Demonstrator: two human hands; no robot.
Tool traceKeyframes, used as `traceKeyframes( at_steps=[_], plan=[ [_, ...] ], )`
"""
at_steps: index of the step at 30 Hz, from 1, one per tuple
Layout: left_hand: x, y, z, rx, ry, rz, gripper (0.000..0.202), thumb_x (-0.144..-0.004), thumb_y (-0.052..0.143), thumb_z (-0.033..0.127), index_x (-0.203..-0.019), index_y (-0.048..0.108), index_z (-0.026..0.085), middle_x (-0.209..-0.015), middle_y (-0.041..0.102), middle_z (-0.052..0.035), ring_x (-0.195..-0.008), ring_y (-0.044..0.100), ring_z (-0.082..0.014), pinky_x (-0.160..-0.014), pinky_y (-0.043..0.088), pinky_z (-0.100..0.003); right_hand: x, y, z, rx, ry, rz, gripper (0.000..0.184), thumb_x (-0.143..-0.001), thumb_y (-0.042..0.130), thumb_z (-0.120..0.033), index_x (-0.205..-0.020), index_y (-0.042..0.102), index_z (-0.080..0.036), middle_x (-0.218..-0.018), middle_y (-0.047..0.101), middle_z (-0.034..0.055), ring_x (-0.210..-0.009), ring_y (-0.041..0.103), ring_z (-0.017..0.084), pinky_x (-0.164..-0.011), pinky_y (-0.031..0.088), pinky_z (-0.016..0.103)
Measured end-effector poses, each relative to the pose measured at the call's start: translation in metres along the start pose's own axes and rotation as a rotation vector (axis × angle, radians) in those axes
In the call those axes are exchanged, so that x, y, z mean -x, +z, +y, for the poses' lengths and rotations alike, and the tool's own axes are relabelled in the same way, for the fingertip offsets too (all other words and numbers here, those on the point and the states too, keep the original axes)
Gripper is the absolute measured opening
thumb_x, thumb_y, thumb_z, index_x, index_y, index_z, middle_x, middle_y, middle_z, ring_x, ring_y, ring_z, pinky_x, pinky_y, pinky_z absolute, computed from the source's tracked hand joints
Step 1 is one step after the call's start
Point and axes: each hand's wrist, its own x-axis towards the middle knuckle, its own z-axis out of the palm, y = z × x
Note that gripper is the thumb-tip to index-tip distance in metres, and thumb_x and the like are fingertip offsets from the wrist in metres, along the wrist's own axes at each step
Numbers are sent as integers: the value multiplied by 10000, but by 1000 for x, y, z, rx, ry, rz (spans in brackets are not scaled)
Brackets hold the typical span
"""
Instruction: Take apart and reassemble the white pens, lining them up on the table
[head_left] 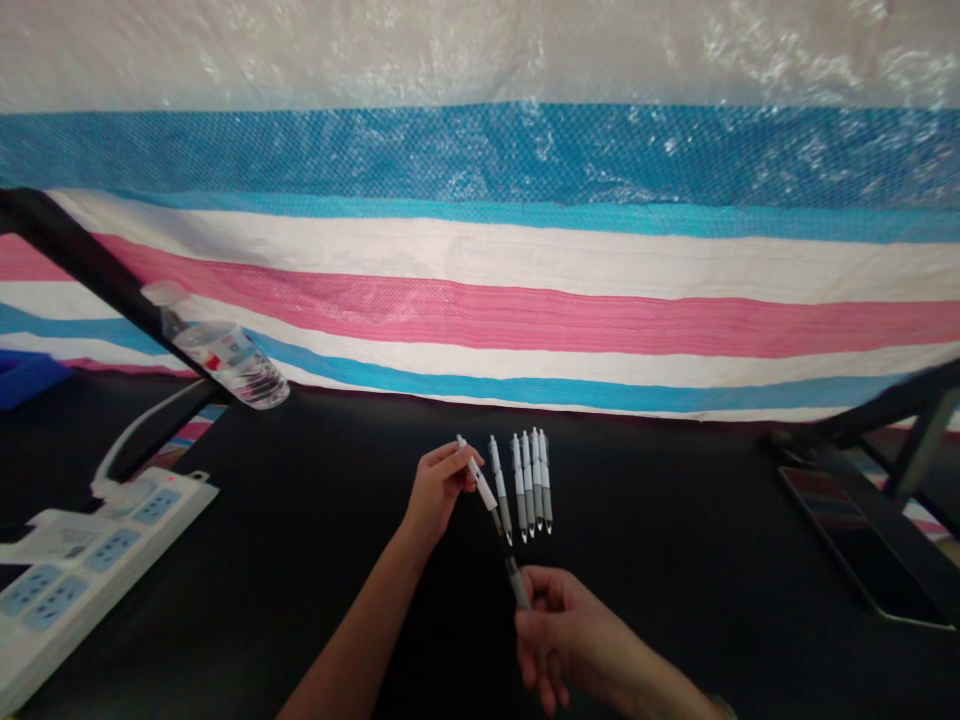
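My left hand (pixel 441 487) pinches the white upper barrel of a pen (pixel 481 482), its clicker end tilted up and away from me. A thin refill shows at the barrel's lower end. In my right hand (pixel 559 625) is a grey lower pen barrel (pixel 517 583), held between thumb and fingers. A small gap separates the two parts. Just beyond, a white and grey pen (pixel 501 490) lies on the table, close to the part in my left hand. Several similar pens (pixel 532 485) lie side by side to its right, tips toward me.
On the black table (pixel 337 440) a white power strip (pixel 112 560) with a plugged-in cable lies at the left. A water bottle (pixel 232 360) leans by a black bar (pixel 90 270). A phone (pixel 862 545) lies at the right. Striped sheeting (pixel 525 310) hangs behind.
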Motion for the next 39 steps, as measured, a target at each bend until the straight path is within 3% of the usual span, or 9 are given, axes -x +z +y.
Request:
traceKeyframes(
  at_steps=[10,19,26,29,33,35,39],
  plan=[
    [11,10,-1,-106,-157,-284,342,-721,824,438,-740,785,98,-573,643,-38,-501,537,-111,-531,395,-239,-2,0,-6,2,-88,151,518,-699,856,-498,-792,445,-198,-537,661,-25,-328,532,69,-310,285,119],
    [7,3,-4,-210,-130,-331,366,-756,803,474,-753,779,108,-597,639,-36,-540,523,-115,-559,373,-247,-1,1,-7,-16,-74,162,474,-751,806,-534,-816,510,-169,-551,647,-9,-334,502,63,-333,245,142],
    [8,3,2,-120,-174,-388,395,-708,833,489,-711,778,98,-601,630,-47,-542,521,-126,-556,374,-258,-2,5,-1,-100,-113,3,518,-846,671,-616,-919,583,-111,-628,695,72,-384,571,100,-359,349,161],
    [8,4,4,-121,-139,-378,395,-700,837,487,-699,781,95,-589,619,-44,-541,512,-126,-556,374,-259,-1,5,0,-104,-98,-27,530,-873,632,-616,-1091,510,-149,-733,738,91,-404,604,125,-345,356,159],
    [8,5,4,-127,-108,-366,366,-712,828,462,-695,784,100,-583,615,-41,-540,498,-124,-557,368,-258,-2,2,3,-31,-92,15,455,-839,727,-530,-953,424,-211,-636,702,21,-353,554,102,-326,281,123],
    [8,6,4,-126,-101,-351,362,-708,827,460,-683,781,102,-577,612,-40,-534,494,-124,-552,362,-259,-2,3,3,-35,-98,48,462,-854,690,-577,-933,442,-196,-617,689,26,-364,566,106,-333,294,129],
    [7,5,5,-117,-86,-314,346,-698,828,447,-668,777,106,-583,612,-44,-536,493,-129,-545,354,-262,-2,5,0,-58,-81,41,582,-858,606,-686,-1088,467,-169,-755,743,92,-422,632,138,-350,362,157]
  ],
)
